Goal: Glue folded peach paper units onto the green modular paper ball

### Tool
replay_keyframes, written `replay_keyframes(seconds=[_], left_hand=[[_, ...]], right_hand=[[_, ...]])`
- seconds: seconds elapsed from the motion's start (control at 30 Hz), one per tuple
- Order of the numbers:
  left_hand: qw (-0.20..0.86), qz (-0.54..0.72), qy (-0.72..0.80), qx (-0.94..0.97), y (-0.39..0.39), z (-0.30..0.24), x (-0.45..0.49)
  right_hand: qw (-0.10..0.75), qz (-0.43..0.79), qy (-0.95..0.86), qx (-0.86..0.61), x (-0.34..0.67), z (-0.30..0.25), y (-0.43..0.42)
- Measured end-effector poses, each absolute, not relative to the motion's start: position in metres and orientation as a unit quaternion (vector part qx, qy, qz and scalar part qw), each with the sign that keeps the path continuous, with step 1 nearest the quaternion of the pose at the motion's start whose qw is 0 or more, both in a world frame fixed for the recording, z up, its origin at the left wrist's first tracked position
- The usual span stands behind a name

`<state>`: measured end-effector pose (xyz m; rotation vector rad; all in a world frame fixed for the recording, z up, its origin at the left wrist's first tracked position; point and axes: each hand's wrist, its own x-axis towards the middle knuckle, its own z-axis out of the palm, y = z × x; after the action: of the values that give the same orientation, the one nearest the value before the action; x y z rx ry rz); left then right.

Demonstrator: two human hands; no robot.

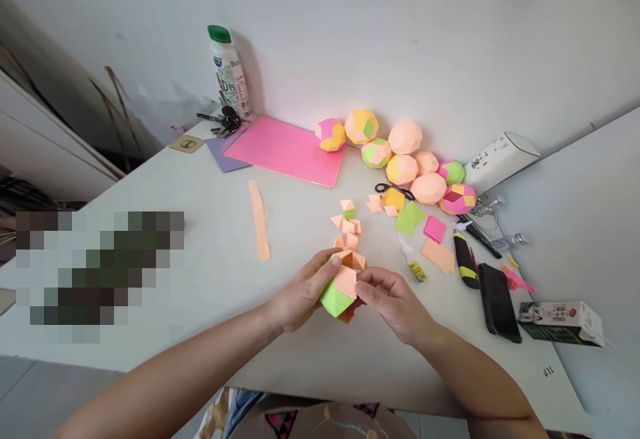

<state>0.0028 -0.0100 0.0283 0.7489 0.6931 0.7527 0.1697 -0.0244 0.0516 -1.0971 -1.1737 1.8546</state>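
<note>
Both of my hands hold a partly built paper polyhedron (341, 287) with green and peach faces, just above the white table (200, 239). My left hand (303, 294) cups it from the left, fingers wrapped round it. From the right, my right hand (389, 300) pinches a peach face. Several small folded peach and green paper pieces (347, 224) lie just beyond the hands.
Several finished paper balls (405, 159) sit along the wall. A pink sheet (287, 149), a peach strip (259, 220), scissors (393, 189), a glue bottle (413, 260), a black phone (497, 300), a carton (560, 322), a green-capped bottle (229, 72) and keys (223, 122) lie around.
</note>
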Motion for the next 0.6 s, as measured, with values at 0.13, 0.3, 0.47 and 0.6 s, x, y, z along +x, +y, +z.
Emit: replay_keyframes(seconds=[0.13,0.3,0.47,0.6], left_hand=[[0.791,0.340,0.339,0.379,-0.012,0.021,-0.003],[0.728,0.349,0.286,0.516,-0.015,0.016,-0.007],[0.710,0.368,0.250,0.545,-0.017,0.018,-0.005],[0.725,0.364,0.240,0.534,-0.017,0.018,-0.004]], right_hand=[[0.340,0.745,-0.406,-0.406,0.172,0.052,-0.022],[0.368,0.756,-0.375,-0.391,0.174,0.055,-0.020],[0.378,0.751,-0.366,-0.398,0.173,0.054,-0.022],[0.387,0.746,-0.363,-0.403,0.172,0.052,-0.023]])
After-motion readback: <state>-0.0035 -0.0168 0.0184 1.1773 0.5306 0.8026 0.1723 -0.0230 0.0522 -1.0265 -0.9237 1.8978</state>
